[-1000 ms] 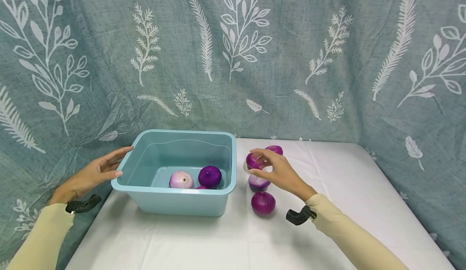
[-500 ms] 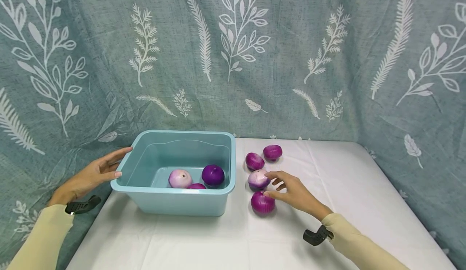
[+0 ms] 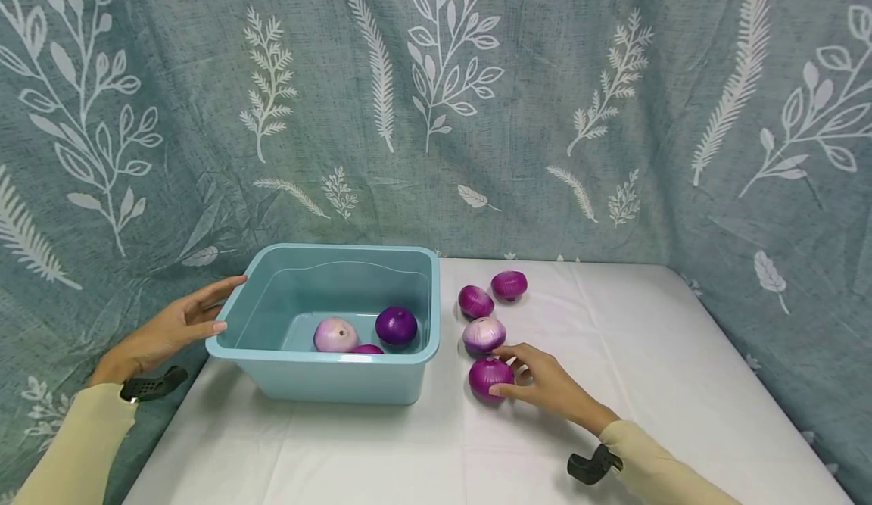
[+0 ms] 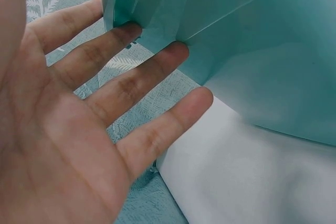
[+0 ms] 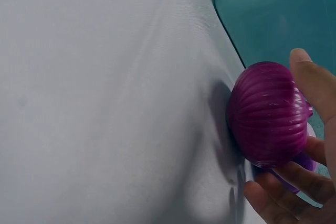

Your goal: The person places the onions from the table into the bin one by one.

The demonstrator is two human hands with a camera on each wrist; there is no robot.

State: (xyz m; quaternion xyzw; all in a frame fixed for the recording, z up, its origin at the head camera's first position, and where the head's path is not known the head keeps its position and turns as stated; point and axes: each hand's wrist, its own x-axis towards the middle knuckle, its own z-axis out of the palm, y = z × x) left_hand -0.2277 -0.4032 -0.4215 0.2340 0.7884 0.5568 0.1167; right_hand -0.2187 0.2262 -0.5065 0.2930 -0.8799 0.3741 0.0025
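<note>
A pale blue plastic bin [image 3: 320,376] stands left of centre. In it sit a whitish-purple onion [image 3: 335,335], a dark purple onion [image 3: 396,326] and a partly hidden magenta onion [image 3: 367,349]. My left hand [image 3: 173,331] rests against the bin's left side, its fingers [image 4: 157,77] spread and nearly straight. To the bin's right, my right hand [image 3: 545,384] has thumb and fingers around the nearest red onion [image 3: 490,378], which appears to be on the table. In the right wrist view this onion [image 5: 269,114] lies between the thumb and the fingers.
Behind the gripped onion, a white-and-purple onion [image 3: 484,335] sits close by. Two more red onions [image 3: 475,302] lie farther back. White cloth covers the table [image 3: 368,452], and a patterned blue-grey curtain [image 3: 518,111] hangs along the back and sides.
My right hand has come from over the back onions toward the front and closed around the nearest red onion. The dark onion in the bin rolled slightly. My left hand stays put.
</note>
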